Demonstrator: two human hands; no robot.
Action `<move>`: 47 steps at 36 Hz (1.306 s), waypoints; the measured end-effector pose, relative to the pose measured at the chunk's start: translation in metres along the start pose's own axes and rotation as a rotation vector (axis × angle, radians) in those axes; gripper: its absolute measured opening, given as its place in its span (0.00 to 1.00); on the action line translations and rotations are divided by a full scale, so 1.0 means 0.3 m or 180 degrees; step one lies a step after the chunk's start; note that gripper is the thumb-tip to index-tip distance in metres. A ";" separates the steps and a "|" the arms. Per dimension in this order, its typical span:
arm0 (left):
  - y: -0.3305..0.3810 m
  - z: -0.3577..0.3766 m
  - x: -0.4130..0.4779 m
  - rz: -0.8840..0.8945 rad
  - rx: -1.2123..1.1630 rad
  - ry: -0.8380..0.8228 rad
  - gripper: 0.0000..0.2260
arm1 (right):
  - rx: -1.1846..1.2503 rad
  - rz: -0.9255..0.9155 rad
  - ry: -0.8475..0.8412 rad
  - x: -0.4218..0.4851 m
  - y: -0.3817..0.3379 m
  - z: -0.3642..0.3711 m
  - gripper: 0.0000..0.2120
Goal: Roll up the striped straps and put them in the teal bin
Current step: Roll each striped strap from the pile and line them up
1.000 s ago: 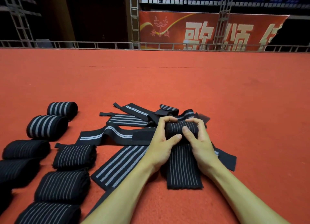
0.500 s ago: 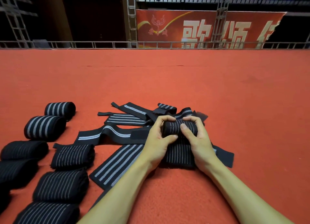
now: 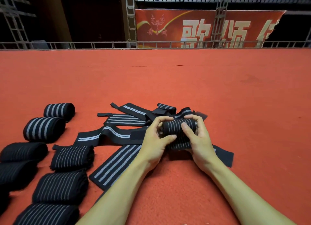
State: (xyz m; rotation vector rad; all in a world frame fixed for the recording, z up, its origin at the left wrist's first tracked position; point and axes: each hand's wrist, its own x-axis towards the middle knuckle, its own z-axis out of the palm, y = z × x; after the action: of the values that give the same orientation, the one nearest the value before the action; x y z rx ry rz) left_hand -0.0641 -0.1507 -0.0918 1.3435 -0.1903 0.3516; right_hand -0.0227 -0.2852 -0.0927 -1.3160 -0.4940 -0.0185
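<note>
Head view, looking down over a red carpet (image 3: 218, 98)

Held between two hands near the middle: one strap roll (image 3: 176, 126), black with thin grey stripes, lying crosswise. Below it, a short unrolled tail (image 3: 180, 145) reaching toward the viewer and resting on the heap underneath.

Left hand (image 3: 156, 140) curled round the roll's left end, fingers over the top, thumb pressed against the near side. Right hand (image 3: 200, 140) curled round the right end in the same way, thumb laid across the front of the roll.

Under and behind both hands, a tangle of loose flat straps (image 3: 104, 135): at least five, too overlapped for a sure count. Among them, a broad-striped flat strap (image 3: 116, 164) stretched diagonally beside the left forearm, and a plain dark strap end (image 3: 223, 155) poking out rightward from beneath the right wrist.

Well apart to the left of the hands, seven finished rolls in plain sight: a far broad-striped roll (image 3: 58, 109), a second broad-striped roll (image 3: 43, 128) just nearer, then five thin-striped rolls (image 3: 72, 157) in two rough rows running to the bottom edge. One more dark shape at the left edge, too cut off to tell.

Beyond the carpet, one metal railing (image 3: 101, 44) and one red banner (image 3: 202, 27) with large pale characters
</note>
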 end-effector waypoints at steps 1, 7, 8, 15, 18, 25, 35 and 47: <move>0.000 0.004 -0.001 -0.0066 -0.0064 -0.0035 0.20 | 0.0028 -0.0025 0.0019 0.001 0.001 -0.001 0.16; 0.008 0.021 0.005 -0.0707 -0.0245 0.0247 0.16 | 0.0112 -0.0112 -0.0015 0.009 0.011 -0.014 0.14; 0.007 0.018 0.006 -0.0662 -0.0175 0.0308 0.12 | 0.0125 -0.0101 -0.0025 0.010 0.012 -0.016 0.15; 0.016 -0.001 -0.004 -0.0365 -0.0097 0.0323 0.15 | 0.0046 0.0115 -0.0118 0.011 0.025 -0.024 0.16; 0.005 -0.012 -0.003 -0.0259 0.0085 0.0276 0.19 | -0.0248 0.0073 -0.0057 0.014 0.031 -0.033 0.14; 0.041 0.007 -0.037 -0.0192 0.0771 0.0102 0.20 | -0.0505 0.0188 -0.0163 0.003 0.007 -0.052 0.14; 0.150 -0.020 -0.176 -0.0685 0.1116 -0.0200 0.15 | -0.0986 0.0810 -0.0720 -0.115 -0.127 -0.052 0.15; 0.265 -0.048 -0.367 -0.0803 0.1840 -0.0603 0.12 | -0.2067 0.0257 -0.1093 -0.300 -0.218 -0.022 0.17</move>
State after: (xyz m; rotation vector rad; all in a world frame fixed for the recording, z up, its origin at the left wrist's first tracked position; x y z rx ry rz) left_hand -0.1961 -0.1375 -0.0588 1.9513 -0.0741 0.0606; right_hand -0.1199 -0.3324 -0.0659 -1.9915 -0.7638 0.1260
